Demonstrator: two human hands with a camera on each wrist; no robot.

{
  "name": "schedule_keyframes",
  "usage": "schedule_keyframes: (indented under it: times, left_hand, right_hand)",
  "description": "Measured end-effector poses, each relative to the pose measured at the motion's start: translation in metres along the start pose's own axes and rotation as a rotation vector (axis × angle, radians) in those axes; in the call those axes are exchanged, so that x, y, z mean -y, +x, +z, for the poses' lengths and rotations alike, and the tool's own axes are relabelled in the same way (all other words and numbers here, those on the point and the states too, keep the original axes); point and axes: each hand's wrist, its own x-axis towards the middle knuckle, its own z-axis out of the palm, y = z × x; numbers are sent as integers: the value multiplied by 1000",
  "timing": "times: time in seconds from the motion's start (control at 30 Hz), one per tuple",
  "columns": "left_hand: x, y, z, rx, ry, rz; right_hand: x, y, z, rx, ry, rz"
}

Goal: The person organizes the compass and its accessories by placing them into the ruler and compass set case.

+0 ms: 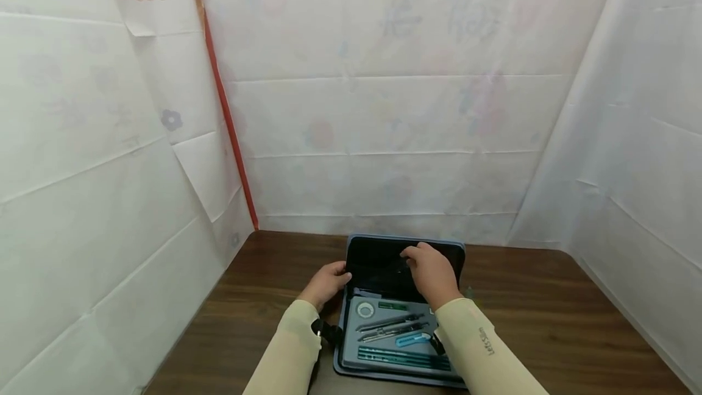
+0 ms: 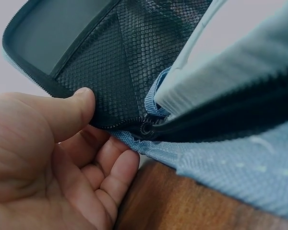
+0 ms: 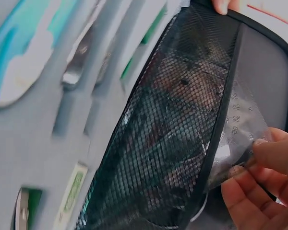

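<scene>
An unzipped blue pencil case [image 1: 353, 372] lies on the table with its lid raised at the back. My left hand [image 1: 325, 285] grips the lid's left edge; in the left wrist view, the thumb presses the black mesh side and the fingers curl behind. Over the lid's inside, my right hand [image 1: 433, 270] pinches a clear ruler [image 3: 237, 127] with printed numbers and a slanted edge. The ruler's lower part sits behind the mesh pocket [image 3: 177, 120]. In the case's grey tray [image 1: 351, 337] are green pencils [image 1: 403, 357], pens [image 1: 392, 322] and a blue-and-white item [image 1: 414, 339].
A white ring-shaped item [image 1: 365, 309] and a small green piece [image 1: 392, 306] also lie in the tray. The brown wooden table [image 1: 548, 309] extends to both sides. White cloth sheets [image 1: 384, 108] hang around its back and sides.
</scene>
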Motion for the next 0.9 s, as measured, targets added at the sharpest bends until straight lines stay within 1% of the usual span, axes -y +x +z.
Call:
schedule_keyframes:
  times: [0.13,0.33,0.5,0.63,0.83,0.9]
  left_hand:
    - [0,-2,4,11,-11,5]
    - [-5,-2,5,9,-7,-4]
    - [-8,-1,7,11,7,-6]
    - [-6,1,7,10,12,-11]
    - [-3,4,4,9,21,0]
    - [-1,5,3,9,24,-1]
  right_hand:
    - [-2,-3,-4,0,-1,26]
    - [-6,-2,-11,-22,-2,22]
    - [-7,-3,-9,-6,-9,16]
    - [-5,-3,-7,3,-12,3]
    - [-3,-2,-6,14,-16,3]
    - [-3,-2,-7,33,-18,5]
